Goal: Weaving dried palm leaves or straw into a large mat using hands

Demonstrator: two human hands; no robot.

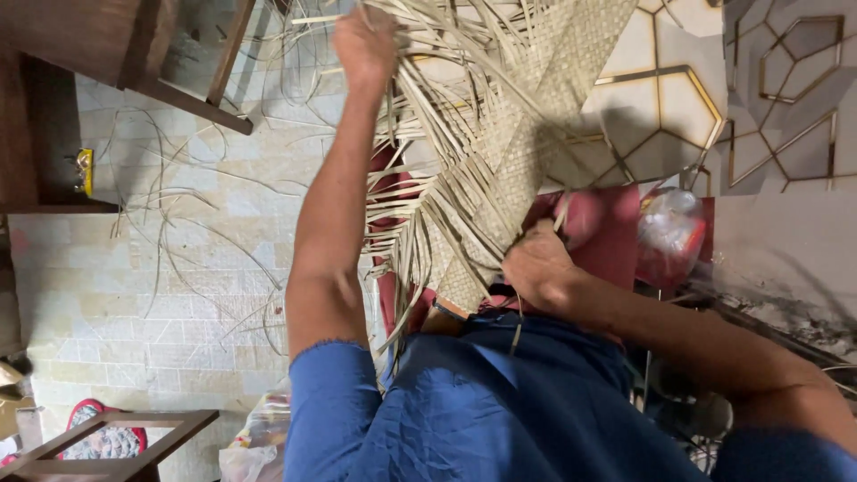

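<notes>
Both hands (364, 40) (536, 268) grip mat (536, 134) edges.

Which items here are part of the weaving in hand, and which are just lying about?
In hand:
- woven mat, half plaited
- loose strips hanging from its edge
- left hand, gripping strips at the top
- right hand, holding the mat's lower edge

Lying about:
- stray strips on the floor
- plastic bag
- wooden furniture legs
- wooden frame
</notes>
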